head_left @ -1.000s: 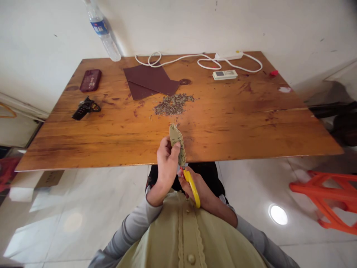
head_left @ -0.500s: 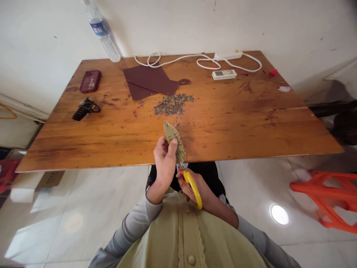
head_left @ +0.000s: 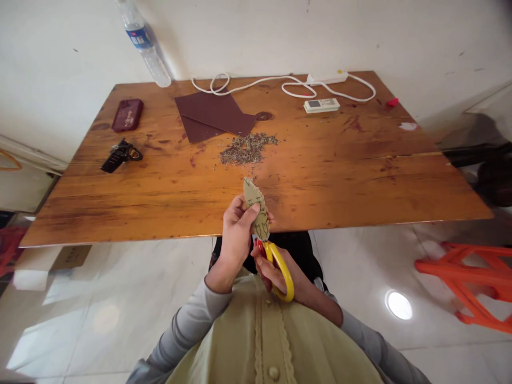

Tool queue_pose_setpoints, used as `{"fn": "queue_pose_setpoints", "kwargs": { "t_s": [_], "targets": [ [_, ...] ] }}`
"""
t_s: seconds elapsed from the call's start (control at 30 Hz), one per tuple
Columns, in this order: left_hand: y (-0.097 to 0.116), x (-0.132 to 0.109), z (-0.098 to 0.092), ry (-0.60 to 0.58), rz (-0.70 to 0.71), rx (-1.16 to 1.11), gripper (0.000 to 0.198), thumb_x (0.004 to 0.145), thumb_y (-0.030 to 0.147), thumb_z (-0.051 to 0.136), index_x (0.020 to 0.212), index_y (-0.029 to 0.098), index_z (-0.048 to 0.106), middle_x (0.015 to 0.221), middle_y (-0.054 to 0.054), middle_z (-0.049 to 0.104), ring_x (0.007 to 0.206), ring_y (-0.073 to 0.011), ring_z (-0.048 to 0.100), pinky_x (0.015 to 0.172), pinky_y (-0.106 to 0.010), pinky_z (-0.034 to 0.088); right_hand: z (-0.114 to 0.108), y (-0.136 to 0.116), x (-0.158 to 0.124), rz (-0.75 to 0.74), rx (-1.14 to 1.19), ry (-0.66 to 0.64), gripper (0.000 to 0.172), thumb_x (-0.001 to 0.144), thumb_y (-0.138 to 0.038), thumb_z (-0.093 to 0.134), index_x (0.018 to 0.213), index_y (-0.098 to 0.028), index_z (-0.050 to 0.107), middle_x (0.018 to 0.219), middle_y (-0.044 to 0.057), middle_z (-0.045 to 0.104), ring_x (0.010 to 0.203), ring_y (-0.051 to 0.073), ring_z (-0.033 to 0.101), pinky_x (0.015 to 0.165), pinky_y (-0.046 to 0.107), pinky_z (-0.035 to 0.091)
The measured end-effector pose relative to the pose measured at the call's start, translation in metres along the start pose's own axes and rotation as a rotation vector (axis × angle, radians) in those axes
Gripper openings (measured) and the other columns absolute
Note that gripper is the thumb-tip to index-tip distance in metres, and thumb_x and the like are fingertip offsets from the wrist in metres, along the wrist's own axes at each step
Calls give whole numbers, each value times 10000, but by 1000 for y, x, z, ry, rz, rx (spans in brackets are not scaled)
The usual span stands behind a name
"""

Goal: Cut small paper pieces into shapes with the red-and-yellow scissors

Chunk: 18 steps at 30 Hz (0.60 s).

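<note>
My left hand [head_left: 239,226] pinches a khaki, leaf-shaped piece [head_left: 259,213] with dark markings and a notched right edge. Its pointed tip faces the table's far side. Closed around the handles of yellow and red scissors [head_left: 282,269] is my right hand [head_left: 276,264], just below the left one at the table's front edge. The scissor blades are mostly hidden at the lower end of the piece. Beyond my hands, a pile of small dark and pale scraps [head_left: 248,149] lies on the wooden table [head_left: 340,181].
Dark maroon sheets [head_left: 216,114] lie behind the scraps. A white power strip with its cord [head_left: 328,78], a remote control [head_left: 321,105], a plastic bottle [head_left: 146,48], a maroon case [head_left: 128,115] and a black hair clip [head_left: 120,154] are around. An orange stool [head_left: 468,272] stands right.
The khaki piece has shifted slightly right and toward me, turned a little more upright. Left fingertips now show past its right edge, and the scissors have moved slightly right.
</note>
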<state>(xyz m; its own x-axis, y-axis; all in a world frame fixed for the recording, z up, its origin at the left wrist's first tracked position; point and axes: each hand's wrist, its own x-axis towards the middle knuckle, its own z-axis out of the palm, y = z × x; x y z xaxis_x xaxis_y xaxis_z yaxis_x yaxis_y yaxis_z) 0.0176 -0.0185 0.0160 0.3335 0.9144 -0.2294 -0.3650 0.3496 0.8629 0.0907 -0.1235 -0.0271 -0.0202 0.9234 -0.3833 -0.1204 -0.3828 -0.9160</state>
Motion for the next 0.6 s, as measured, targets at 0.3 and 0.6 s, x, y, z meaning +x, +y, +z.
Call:
{"fn": "queue_pose_setpoints", "kwargs": {
  "t_s": [0.3,0.6],
  "targets": [
    [-8,13,0,214,141,240,384,862,490,679,652,211,520,516,32,582,457,-125,571,474,-238,420,-1,-1,2,-42,-301,128,70,846,-187,589,824,-230,538,681,-19,591,491,116,516,457,227,442],
    [-9,3,-2,88,102,218,239,825,408,715,822,215,576,688,28,649,568,-135,628,540,-250,492,-2,7,5,-61,-375,145,72,870,-165,542,874,-233,521,635,-52,561,440,114,517,426,214,422]
  ]
}}
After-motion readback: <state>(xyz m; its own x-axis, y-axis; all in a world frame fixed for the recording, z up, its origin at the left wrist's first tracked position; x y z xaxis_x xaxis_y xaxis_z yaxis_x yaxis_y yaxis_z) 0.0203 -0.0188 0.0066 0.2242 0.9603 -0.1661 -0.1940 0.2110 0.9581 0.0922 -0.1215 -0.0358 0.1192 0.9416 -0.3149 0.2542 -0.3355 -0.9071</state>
